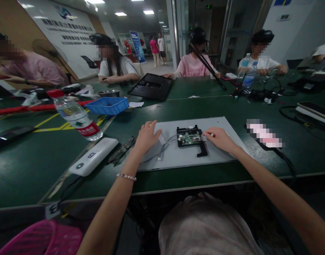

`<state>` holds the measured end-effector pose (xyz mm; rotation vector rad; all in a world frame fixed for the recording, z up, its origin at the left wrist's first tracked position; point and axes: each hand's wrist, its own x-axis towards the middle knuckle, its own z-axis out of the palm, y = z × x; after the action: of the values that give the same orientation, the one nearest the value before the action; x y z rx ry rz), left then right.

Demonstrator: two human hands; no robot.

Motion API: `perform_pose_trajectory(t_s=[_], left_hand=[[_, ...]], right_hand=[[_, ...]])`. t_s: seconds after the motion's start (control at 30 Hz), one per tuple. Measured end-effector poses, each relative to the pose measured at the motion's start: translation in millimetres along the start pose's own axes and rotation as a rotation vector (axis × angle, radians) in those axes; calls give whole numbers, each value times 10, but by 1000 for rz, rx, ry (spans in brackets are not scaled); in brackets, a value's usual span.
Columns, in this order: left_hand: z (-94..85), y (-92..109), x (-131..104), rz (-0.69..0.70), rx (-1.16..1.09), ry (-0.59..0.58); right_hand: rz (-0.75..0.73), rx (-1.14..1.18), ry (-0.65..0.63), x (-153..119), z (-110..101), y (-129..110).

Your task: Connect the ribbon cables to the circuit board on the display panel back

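A green circuit board (191,139) in a black plastic frame (203,150) lies on a light grey flat panel (167,161). Grey cables (170,140) run from its left side across the panel. My left hand (148,136) rests at the panel's left edge, fingers stretched and thumb apart, holding nothing visible. Beside its thumb is a small white tag (161,139). My right hand (220,139) is at the board's right edge with its fingertips pinched together. A pale scrap shows at those fingertips, too small to identify.
Left of the panel are folded glasses (122,150), a white power bank (93,156), a water bottle (79,118) and a blue tray (108,105). A phone (263,134) with a cable lies to the right. Several people sit across the green table (178,180), near a black panel (152,86).
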<state>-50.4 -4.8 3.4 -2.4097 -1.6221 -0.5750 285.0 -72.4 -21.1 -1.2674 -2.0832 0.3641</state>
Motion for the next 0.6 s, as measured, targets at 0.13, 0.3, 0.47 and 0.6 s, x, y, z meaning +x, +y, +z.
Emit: perform_pose_trajectory(t_s=[0.13,0.3,0.47,0.6], left_hand=[[92,-29,-43,8,-82,-37],[168,-58,-57,27,-205,-72],[231,-127,-45,36,-273,-105],[217,-130,-19,62,-290,-130]], right_hand=[[-1,-9,23,-3,-2,-27],[-17,-11,44,-2,5,-27],[-33,-13,56,-9,8,-31],[-39,-26,42,-8,2,-29]])
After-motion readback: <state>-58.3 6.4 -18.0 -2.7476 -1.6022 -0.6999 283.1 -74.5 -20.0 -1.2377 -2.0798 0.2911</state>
